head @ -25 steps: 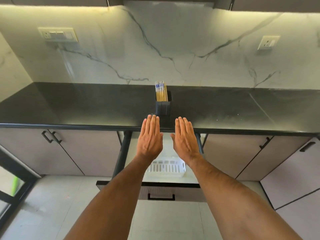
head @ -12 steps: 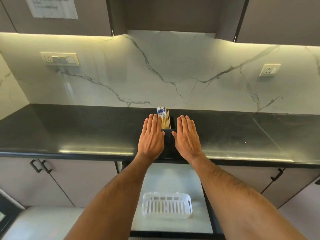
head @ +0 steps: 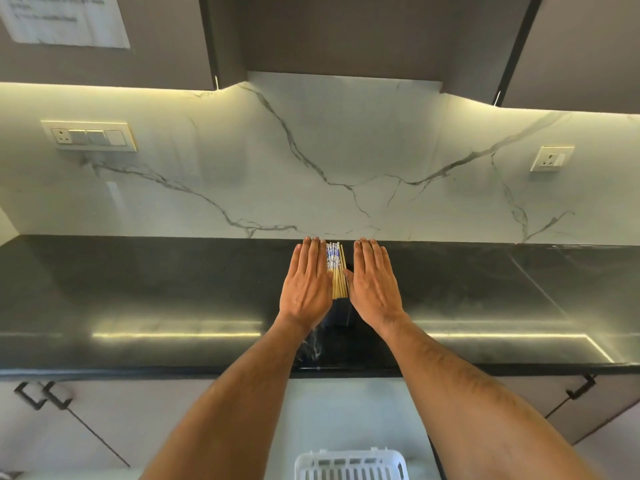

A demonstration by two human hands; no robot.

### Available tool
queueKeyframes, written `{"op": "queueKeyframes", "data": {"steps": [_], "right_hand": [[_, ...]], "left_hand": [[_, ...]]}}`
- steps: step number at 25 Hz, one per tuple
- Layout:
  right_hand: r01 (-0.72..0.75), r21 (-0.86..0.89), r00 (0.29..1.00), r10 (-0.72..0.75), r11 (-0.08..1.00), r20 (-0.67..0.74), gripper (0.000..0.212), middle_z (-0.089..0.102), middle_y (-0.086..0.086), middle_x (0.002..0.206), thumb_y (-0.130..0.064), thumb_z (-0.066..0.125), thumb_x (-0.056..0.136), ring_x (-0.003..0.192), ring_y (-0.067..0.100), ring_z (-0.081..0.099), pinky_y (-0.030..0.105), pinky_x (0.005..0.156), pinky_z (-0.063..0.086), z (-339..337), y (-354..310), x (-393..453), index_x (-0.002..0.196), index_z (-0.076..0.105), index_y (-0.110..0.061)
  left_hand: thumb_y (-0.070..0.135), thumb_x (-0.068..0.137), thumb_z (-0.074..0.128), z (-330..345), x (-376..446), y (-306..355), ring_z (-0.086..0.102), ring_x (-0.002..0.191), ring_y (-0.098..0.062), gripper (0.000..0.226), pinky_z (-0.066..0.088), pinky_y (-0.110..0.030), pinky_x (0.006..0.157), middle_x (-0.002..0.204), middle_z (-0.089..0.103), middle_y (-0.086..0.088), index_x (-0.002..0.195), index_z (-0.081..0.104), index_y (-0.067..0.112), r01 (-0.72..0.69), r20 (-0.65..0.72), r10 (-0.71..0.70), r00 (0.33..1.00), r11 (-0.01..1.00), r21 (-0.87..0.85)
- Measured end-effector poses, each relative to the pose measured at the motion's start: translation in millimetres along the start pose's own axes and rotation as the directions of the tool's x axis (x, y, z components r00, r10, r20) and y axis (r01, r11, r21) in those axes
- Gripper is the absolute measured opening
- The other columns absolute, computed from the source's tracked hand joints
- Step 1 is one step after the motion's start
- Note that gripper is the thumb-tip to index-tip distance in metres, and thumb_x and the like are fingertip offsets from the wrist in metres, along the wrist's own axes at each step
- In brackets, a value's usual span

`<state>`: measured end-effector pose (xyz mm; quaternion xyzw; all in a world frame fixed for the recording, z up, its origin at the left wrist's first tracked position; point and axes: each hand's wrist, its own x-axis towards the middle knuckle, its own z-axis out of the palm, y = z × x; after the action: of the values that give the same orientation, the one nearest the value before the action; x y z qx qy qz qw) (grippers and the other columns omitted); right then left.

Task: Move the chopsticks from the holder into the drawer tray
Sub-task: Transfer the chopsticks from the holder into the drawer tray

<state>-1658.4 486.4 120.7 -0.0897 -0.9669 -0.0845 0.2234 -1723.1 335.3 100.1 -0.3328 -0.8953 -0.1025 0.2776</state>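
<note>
Both hands are stretched out flat over the dark countertop [head: 173, 289], palms down, fingers straight and held together, gripping nothing. The left hand [head: 306, 282] and the right hand [head: 374, 282] lie side by side with a narrow gap between them. In that gap stand the chopsticks [head: 337, 271], a tight upright bundle with blue-and-white patterned tops and pale wooden shafts. They sit in a dark holder [head: 341, 315], which shows just below the heels of the two palms. The inner edge of each hand seems to brush the bundle, though I can't be sure they touch it. Well behind the wrists, between the forearms, the white slotted tray [head: 349, 465] lies in the open drawer [head: 346, 410] under the counter edge.
</note>
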Motion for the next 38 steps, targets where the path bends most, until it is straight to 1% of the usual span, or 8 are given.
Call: {"op": "queueKeyframes", "data": {"steps": [5, 10, 13, 19, 25, 31, 35, 38], "right_hand": [[0.034, 0.011, 0.998, -0.035, 0.999, 0.059, 0.074, 0.028, 0.025, 0.163, -0.045, 0.042, 0.105, 0.153, 0.039, 0.025, 0.051, 0.125, 0.024, 33.3, 2.9, 31.5, 0.159, 0.02, 0.002], [0.067, 0.101, 0.992, -0.077, 0.993, 0.099, 0.084, 0.034, 0.022, 0.161, -0.047, 0.059, 0.099, 0.15, 0.035, 0.033, 0.046, 0.124, 0.029, 74.0, 8.7, 62.5, 0.159, 0.021, -0.001], [0.01, 0.27, 0.995, -0.036, 0.963, 0.094, 0.08, 0.044, 0.018, 0.153, -0.043, 0.065, 0.097, 0.138, 0.027, 0.047, 0.037, 0.116, 0.043, 106.4, 7.1, 76.5, 0.156, 0.028, -0.004], [-0.246, 0.623, 0.969, 0.172, 0.743, 0.178, 0.051, 0.053, 0.005, 0.133, -0.035, 0.052, 0.104, 0.111, 0.011, 0.055, 0.021, 0.09, 0.052, 149.3, 1.5, 99.2, 0.148, 0.039, -0.014], [-0.331, 0.681, 0.943, 0.207, 0.653, 0.261, 0.041, 0.057, 0.007, 0.127, -0.022, 0.054, 0.104, 0.106, 0.016, 0.061, 0.032, 0.091, 0.058, 164.7, -7.0, 112.3, 0.143, 0.044, -0.011], [-0.358, 0.702, 0.934, 0.238, 0.616, 0.267, 0.024, 0.067, 0.0, 0.115, -0.021, 0.063, 0.1, 0.091, 0.005, 0.06, 0.016, 0.079, 0.051, 171.3, -8.7, 115.8, 0.123, 0.06, -0.017], [-0.355, 0.721, 0.935, 0.217, 0.596, 0.28, 0.014, 0.072, -0.002, 0.105, -0.024, 0.064, 0.1, 0.086, 0.005, 0.064, 0.028, 0.084, 0.061, 175.1, -8.2, 118.7, 0.114, 0.066, -0.02], [-0.371, 0.749, 0.929, 0.214, 0.549, 0.303, 0.023, 0.073, 0.0, 0.114, -0.021, 0.064, 0.1, 0.097, 0.008, 0.067, 0.026, 0.091, 0.057, 176.3, -9.5, 117.2, 0.123, 0.066, -0.019]], "left_hand": [[0.05, 0.105, -0.007, 26.5, 26.4, -4.0, 0.015, 0.153, -0.037, 0.076, 0.015, -0.05, 0.125, 0.162, 0.02, -0.025, 0.155, 0.014, -0.003, 0.029, 0.007, -0.029, 1.0, 0.999, -0.033], [0.044, 0.107, 0.026, 68.1, 44.7, -6.3, 0.022, 0.151, -0.038, 0.067, 0.014, -0.049, 0.125, 0.16, 0.029, -0.024, 0.155, 0.022, -0.003, 0.062, 0.087, -0.061, 0.994, 0.998, -0.007], [0.043, 0.105, 0.026, 98.7, 48.7, -7.0, 0.028, 0.148, -0.039, 0.067, 0.02, -0.05, 0.124, 0.157, 0.035, -0.025, 0.153, 0.024, -0.003, 0.091, 0.144, -0.086, 0.986, 0.995, -0.031], [0.036, 0.105, 0.04, 147.6, 56.0, -13.0, 0.044, 0.138, -0.034, 0.057, 0.027, -0.048, 0.122, 0.145, 0.048, -0.019, 0.149, 0.034, 0.001, 0.159, 0.131, -0.145, 0.981, 0.982, -0.101], [0.034, 0.106, 0.031, 170.4, 73.4, -19.7, 0.051, 0.104, -0.014, 0.037, 0.046, -0.039, 0.1, 0.119, 0.058, -0.002, 0.135, 0.044, 0.014, 0.265, 0.095, -0.247, 0.964, 0.91, -0.318], [0.03, 0.107, 0.042, 187.1, 72.8, -21.9, 0.047, 0.116, -0.011, 0.041, 0.043, -0.033, 0.107, 0.133, 0.054, -0.002, 0.144, 0.038, 0.014, 0.38, 0.158, -0.347, 0.924, 0.802, -0.46], [0.033, 0.105, 0.036, 183.3, 74.6, -18.9, 0.035, 0.103, 0.004, 0.028, 0.042, -0.026, 0.099, 0.122, 0.052, 0.006, 0.132, 0.039, 0.027, 0.375, 0.109, -0.373, 0.921, 0.778, -0.504], [0.037, 0.104, 0.036, 179.3, 75.2, -17.4, 0.036, 0.099, 0.005, 0.022, 0.037, -0.021, 0.093, 0.113, 0.043, 0.02, 0.125, 0.038, 0.034, 0.385, 0.132, -0.377, 0.917, 0.748, -0.541]]}}
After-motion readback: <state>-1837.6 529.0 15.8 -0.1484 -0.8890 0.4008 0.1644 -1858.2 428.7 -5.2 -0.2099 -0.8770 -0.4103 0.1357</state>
